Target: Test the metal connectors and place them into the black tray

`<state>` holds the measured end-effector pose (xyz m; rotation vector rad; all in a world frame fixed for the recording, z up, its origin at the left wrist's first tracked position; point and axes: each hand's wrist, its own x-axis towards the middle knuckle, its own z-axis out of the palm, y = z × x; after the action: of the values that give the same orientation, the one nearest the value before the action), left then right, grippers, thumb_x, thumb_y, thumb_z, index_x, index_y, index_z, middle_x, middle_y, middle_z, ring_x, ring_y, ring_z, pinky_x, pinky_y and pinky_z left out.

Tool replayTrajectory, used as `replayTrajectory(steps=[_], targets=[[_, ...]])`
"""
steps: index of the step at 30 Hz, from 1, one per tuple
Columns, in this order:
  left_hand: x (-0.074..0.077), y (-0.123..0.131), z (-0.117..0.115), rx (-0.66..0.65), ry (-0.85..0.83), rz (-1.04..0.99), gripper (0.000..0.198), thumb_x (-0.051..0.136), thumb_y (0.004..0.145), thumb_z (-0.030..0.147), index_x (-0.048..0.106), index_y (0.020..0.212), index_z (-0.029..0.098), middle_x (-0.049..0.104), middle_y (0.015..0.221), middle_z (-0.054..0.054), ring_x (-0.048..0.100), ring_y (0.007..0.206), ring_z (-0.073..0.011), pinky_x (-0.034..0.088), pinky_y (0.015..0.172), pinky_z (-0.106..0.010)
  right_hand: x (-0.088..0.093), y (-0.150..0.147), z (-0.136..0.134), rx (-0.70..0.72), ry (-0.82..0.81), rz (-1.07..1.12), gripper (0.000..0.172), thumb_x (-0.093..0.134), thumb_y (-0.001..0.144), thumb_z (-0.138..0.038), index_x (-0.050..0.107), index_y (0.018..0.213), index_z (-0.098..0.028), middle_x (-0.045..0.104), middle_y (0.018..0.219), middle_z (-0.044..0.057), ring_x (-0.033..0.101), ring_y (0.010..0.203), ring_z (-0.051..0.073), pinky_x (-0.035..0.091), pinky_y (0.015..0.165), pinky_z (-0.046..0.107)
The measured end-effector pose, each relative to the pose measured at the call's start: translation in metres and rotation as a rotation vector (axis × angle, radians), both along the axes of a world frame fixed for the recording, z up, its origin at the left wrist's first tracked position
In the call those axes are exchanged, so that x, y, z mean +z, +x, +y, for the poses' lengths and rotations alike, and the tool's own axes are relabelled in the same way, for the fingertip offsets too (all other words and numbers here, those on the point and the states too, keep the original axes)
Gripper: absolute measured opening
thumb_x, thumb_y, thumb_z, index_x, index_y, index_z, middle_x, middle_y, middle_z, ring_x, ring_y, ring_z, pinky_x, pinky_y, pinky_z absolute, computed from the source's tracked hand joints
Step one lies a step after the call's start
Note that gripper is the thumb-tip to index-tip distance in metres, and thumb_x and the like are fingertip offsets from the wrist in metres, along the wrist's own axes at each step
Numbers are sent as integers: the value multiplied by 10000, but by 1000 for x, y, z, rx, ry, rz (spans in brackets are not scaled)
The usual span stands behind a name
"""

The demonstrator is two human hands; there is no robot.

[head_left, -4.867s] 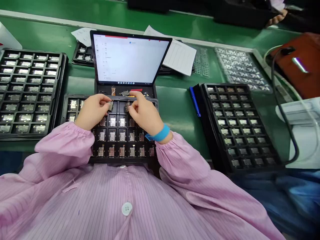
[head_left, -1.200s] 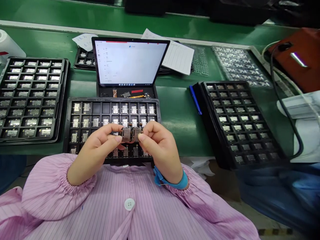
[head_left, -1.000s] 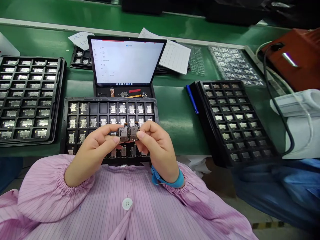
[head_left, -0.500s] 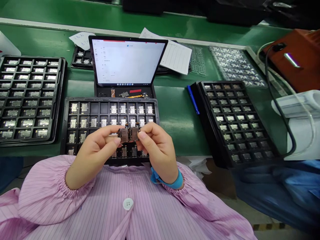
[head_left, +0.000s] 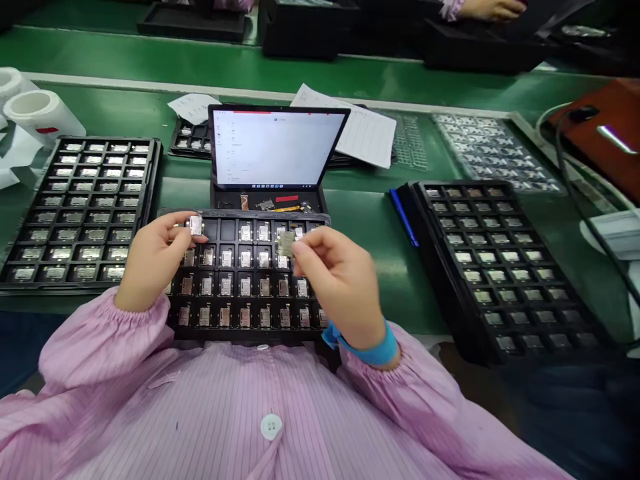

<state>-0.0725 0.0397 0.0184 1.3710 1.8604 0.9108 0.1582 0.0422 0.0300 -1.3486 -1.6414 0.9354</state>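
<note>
My left hand [head_left: 153, 257] pinches a small metal card-slot part [head_left: 195, 225] over the upper left corner of the black compartment tray [head_left: 227, 332] in front of me. My right hand [head_left: 337, 280], with a blue wrist strap [head_left: 373, 347], pinches a second small metal part [head_left: 285, 243] above the tray's upper right cells. The two hands are apart. Most of the tray's cells hold the same kind of part; a few cells in the top row are bare. Behind the tray stands a tablet [head_left: 276, 148] with a lit white screen on a black fixture [head_left: 270, 200].
A full black tray [head_left: 83, 203] lies at the left, another black tray [head_left: 500, 257] at the right with a blue pen [head_left: 403, 217] beside it. Papers [head_left: 365, 130], clear blister trays [head_left: 493, 157], white rolls [head_left: 37, 113], cables and a red-brown box [head_left: 605, 133] sit around. Another person's hand [head_left: 487, 8] shows at the far edge.
My hands have separated and moved away from my chest toward the tray's top row, each carrying one part. The view has tilted up, showing more of the far table.
</note>
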Motion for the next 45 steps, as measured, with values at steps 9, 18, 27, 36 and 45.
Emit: replayTrajectory(steps=[9,18,27,36,45], targets=[[-39,9,36,-140,-33,368,540,437,866,208,459,1393,93,703,816,-75,653,813,-249,466,767,-355,-47,-74,62,48,-68,-518,205,535,879,-284,563,692,-206,639,678,9,538,625,158,278,558,288],[-20,-54,35,-87,26,456,383,531,875,305,568,1230,166,637,930,-51,597,785,-213,458,773,-354,-45,-84,54,131,149,-518,137,560,919,-253,634,828,-180,669,864,48,588,812,183,389,673,297],[-37,-66,41,-206,-42,625,240,610,824,262,659,1045,181,506,1041,-102,574,1004,-281,475,907,-412,-63,-140,68,370,316,-740,123,532,931,-174,625,997,-129,582,1082,140,510,1008,262,445,826,372],[-34,-68,38,-271,39,688,122,563,802,256,549,914,209,589,973,-74,598,953,-282,482,801,-387,-45,-139,57,430,369,-673,192,404,970,-126,550,1094,-138,649,985,81,571,895,235,455,743,364],[-14,-55,4,-280,150,508,357,480,891,323,586,1221,239,610,954,-50,589,824,-230,453,771,-358,-4,-77,0,456,480,-485,225,402,948,-70,618,959,-135,646,898,65,559,822,188,469,754,326]])
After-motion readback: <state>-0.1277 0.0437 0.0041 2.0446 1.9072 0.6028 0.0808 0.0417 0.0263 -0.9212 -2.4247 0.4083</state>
